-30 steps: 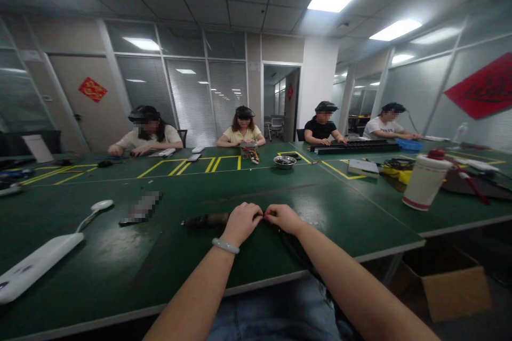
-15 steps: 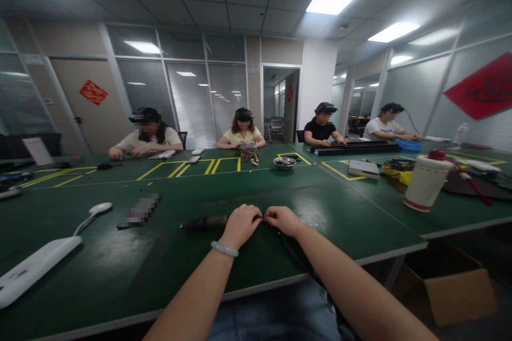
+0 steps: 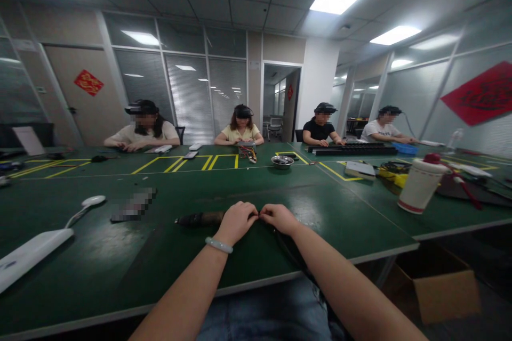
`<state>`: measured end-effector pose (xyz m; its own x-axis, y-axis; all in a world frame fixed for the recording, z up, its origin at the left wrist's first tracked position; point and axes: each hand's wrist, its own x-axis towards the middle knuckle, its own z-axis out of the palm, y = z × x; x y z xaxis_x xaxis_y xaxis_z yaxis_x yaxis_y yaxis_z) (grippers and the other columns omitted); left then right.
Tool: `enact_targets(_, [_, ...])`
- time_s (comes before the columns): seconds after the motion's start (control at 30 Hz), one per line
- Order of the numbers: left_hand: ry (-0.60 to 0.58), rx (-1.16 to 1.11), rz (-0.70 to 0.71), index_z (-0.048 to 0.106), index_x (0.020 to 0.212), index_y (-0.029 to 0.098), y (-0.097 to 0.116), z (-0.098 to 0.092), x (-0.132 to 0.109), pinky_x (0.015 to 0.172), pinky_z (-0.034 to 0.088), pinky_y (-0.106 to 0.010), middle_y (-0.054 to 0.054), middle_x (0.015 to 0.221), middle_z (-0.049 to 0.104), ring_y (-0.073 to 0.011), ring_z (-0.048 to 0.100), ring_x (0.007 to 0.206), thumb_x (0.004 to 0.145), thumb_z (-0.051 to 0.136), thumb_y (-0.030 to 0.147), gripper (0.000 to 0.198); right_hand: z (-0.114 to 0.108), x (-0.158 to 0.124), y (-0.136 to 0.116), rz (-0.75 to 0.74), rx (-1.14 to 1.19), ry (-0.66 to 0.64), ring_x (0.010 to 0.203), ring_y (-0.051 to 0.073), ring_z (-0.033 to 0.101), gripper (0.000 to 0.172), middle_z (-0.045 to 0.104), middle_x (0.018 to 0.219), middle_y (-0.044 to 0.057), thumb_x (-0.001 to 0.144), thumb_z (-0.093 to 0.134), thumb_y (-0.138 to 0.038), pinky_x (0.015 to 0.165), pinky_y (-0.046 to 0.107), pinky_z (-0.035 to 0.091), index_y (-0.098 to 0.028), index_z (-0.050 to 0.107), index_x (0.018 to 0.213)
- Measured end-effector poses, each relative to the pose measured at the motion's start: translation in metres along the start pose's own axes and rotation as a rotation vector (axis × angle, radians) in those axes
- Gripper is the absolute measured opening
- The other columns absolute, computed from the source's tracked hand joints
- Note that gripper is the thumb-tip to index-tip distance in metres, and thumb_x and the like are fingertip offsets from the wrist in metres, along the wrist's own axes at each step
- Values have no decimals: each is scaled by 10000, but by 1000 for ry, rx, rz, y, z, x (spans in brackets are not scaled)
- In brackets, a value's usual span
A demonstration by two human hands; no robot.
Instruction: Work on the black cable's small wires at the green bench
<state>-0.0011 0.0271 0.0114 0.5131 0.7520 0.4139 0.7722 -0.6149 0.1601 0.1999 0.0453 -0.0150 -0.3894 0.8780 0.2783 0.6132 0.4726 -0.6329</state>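
Note:
My left hand (image 3: 240, 219) and my right hand (image 3: 280, 217) meet over the green table, fingertips pinched close together. Whatever sits between the fingertips is too small to make out. Behind my left hand lies a dark cylindrical tool with a narrow tip, which looks like an electric screwdriver (image 3: 198, 219); its tip points left and its rear end is hidden by the hand. A black cable (image 3: 290, 249) runs from near my right hand toward the table's front edge, partly under my right forearm.
To the left are a white device (image 3: 34, 258) with a corded round end and a blurred flat object (image 3: 134, 205). A metal bowl (image 3: 282, 162) stands farther back. On the right is a white tumbler (image 3: 420, 186); below it, an open cardboard box (image 3: 446, 298). Several people sit opposite.
The view has shifted slightly, so things on the table appear a little farther left. My hands keep their pinched pose. The person at far left has drawn an outstretched hand inward.

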Motion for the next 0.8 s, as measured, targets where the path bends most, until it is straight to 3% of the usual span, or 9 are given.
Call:
enact_targets(0.47, [12, 33, -8, 596, 930, 222, 1, 3, 1, 799, 377, -316, -25, 947, 625, -189, 525, 899, 885, 557, 312, 108, -2, -1, -2, -23, -86, 35, 669, 126, 578, 126, 669, 756, -5, 826, 583, -281, 606, 216, 392, -202, 677, 856])
enact_targets(0.8, [34, -8, 66, 621, 950, 251, -1, 2, -1, 827, 386, -309, -5, 990, 632, -177, 530, 931, 867, 549, 222, 113, 1, 1, 3, -13, -111, 47, 653, 116, 576, 115, 668, 748, -5, 821, 581, -266, 584, 202, 389, -197, 667, 850])
